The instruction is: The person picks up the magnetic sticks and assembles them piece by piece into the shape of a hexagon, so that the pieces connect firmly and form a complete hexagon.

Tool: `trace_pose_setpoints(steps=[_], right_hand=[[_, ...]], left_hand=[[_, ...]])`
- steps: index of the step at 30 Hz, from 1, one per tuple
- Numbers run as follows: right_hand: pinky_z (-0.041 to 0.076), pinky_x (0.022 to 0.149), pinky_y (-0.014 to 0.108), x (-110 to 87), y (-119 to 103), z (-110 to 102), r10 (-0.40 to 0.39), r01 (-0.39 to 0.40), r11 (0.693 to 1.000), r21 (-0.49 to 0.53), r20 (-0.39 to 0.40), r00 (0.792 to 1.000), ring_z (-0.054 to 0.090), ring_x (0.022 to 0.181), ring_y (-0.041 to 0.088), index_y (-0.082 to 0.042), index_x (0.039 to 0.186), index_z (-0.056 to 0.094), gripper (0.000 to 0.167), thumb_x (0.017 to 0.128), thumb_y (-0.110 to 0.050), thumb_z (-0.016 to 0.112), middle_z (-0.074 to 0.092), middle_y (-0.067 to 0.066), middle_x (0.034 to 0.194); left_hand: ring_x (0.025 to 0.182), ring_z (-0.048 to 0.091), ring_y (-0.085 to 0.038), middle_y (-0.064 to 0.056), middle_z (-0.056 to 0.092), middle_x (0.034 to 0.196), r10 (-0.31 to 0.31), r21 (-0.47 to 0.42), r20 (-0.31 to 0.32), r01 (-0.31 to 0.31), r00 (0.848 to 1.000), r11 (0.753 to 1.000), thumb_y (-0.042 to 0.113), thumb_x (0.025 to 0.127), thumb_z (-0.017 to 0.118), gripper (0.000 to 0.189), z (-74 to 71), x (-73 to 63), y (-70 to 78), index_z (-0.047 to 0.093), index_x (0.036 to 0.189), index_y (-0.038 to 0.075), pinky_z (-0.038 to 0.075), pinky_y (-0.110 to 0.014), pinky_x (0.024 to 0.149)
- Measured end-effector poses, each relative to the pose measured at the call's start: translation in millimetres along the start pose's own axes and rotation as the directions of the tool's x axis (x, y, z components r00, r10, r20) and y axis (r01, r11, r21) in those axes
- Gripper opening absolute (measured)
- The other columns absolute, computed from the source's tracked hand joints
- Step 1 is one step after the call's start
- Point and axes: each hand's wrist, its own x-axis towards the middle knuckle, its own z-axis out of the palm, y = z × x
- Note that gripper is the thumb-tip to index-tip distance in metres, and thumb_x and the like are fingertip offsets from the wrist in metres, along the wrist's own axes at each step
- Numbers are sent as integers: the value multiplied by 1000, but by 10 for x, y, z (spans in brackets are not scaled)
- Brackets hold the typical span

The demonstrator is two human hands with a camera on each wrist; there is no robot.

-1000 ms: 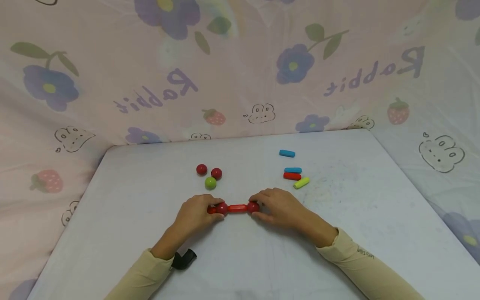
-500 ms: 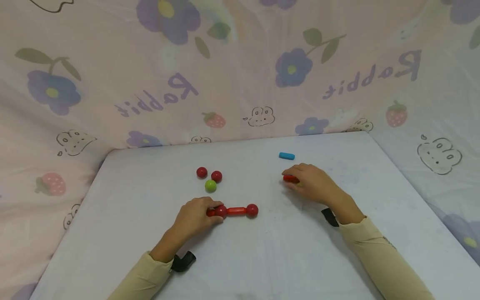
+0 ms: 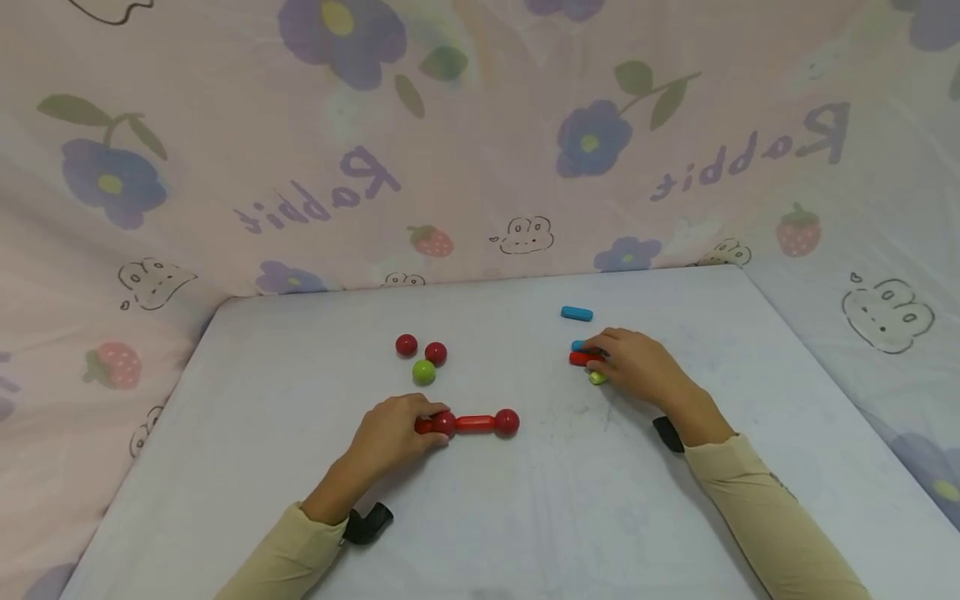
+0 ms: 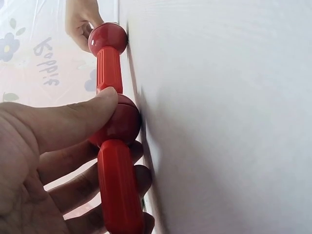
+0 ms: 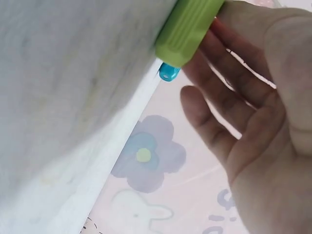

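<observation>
My left hand (image 3: 393, 432) holds a red ball (image 4: 119, 122) between thumb and fingers. That ball joins a chain: one red toy rod (image 4: 119, 190) runs back along my palm, and another red rod (image 3: 475, 424) leads to a second red ball (image 3: 507, 422). At the right, my right hand (image 3: 641, 367) has thumb and forefinger on either side of a loose red rod (image 3: 582, 358), pinching its right end. Beside it are a blue rod (image 3: 577, 346) and a yellow-green rod (image 5: 187, 34), both partly hidden by the hand.
Two loose red balls (image 3: 407, 345) and a green ball (image 3: 423, 372) sit beyond my left hand. A separate blue rod (image 3: 577, 313) lies farther back. Patterned cloth (image 3: 480, 150) rises behind the white table (image 3: 480, 517).
My right hand has left the far ball of the chain and reached right to the loose rods, then slid slightly toward their right ends. My left hand keeps its hold.
</observation>
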Motion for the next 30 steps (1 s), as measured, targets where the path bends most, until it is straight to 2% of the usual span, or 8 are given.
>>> trace_pose_setpoints(steps=[7, 21, 30], right_hand=[[55, 87, 48, 33, -36, 3, 48, -48, 999, 8, 14, 999, 69, 102, 30, -9, 119, 71, 36, 87, -23, 77, 73, 12, 115], [55, 85, 45, 70, -112, -6, 2, -2, 1000, -6, 15, 1000, 69, 94, 27, -7, 116, 73, 34, 84, -20, 80, 75, 9, 107], [55, 86, 46, 83, -135, 11, -18, 17, 1000, -9, -10, 1000, 70, 96, 28, -8, 114, 74, 33, 85, -21, 80, 75, 9, 109]], left_hand=[[82, 56, -13, 3, 71, 98, 6, 6, 7, -6, 1000, 1000, 25, 78, 85, 41, -1, 11, 12, 75, 117, 17, 45, -29, 69], [81, 55, -12, 4, 70, 96, 3, 13, 13, -3, 1000, 1000, 26, 79, 84, 41, -5, 0, 16, 75, 118, 18, 44, -28, 69], [85, 57, -13, 2, 71, 102, -1, 6, 11, 1, 1000, 1000, 27, 79, 84, 42, -9, 3, 5, 74, 119, 18, 47, -30, 72]])
